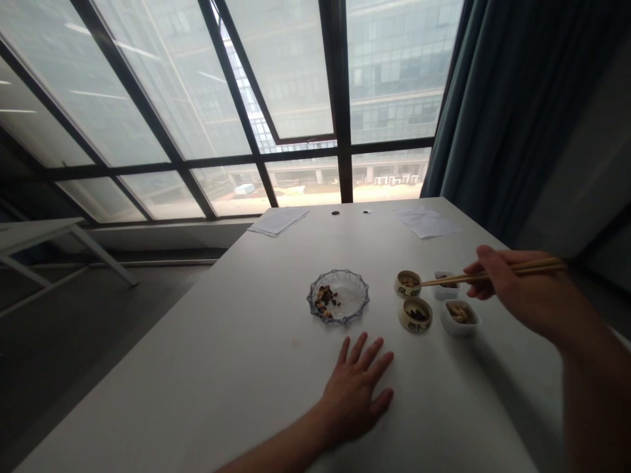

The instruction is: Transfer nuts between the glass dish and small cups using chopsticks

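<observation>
two round cups [415,324] and two plastic tubs [459,330] cluster right of centre in the frame, perhaps set close so one reach covers them. at frame right, the right hand's [522,295] fingers are closed around chopsticks [444,280], angled so the tips meet the upper cup's rim. at lower centre, the left hand [352,391] lies palm down, fingers spread wide, probably for steadiness, on the tabletop [246,341]. the glass plate [353,299] sits mid-frame, bearing small dark pieces [324,302].

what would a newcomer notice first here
Likely the right hand, at the right, holding chopsticks with their tips near a small lettered bowl. Left of that bowl, a scalloped glass dish holds dark and tan pieces. Nearer, the left hand is spread over the white table.
</observation>
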Action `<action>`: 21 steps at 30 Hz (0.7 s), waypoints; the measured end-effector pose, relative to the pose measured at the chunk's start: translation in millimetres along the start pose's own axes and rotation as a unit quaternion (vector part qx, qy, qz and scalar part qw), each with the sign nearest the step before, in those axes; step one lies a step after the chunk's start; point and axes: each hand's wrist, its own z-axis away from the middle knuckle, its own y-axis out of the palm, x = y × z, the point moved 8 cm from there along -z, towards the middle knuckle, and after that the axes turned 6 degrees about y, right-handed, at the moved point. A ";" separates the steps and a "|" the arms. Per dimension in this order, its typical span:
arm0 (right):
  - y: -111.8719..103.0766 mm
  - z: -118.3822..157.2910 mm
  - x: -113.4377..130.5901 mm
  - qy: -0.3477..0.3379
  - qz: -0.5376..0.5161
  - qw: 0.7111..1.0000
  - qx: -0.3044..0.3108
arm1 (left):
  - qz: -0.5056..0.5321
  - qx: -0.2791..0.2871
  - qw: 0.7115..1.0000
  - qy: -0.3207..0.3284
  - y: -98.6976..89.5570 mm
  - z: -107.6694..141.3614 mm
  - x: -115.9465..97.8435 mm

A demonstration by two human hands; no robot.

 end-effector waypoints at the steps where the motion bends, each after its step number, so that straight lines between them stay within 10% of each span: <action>1: -1.2 -0.6 -2.9 0.009 0.009 1.000 0.011 | -0.001 0.000 1.000 0.000 0.2 -0.3 0.4; 21: 23.6 2.2 -6.3 0.008 -0.047 0.993 0.110 | -0.071 0.046 0.996 0.033 -21.5 34.6 25.6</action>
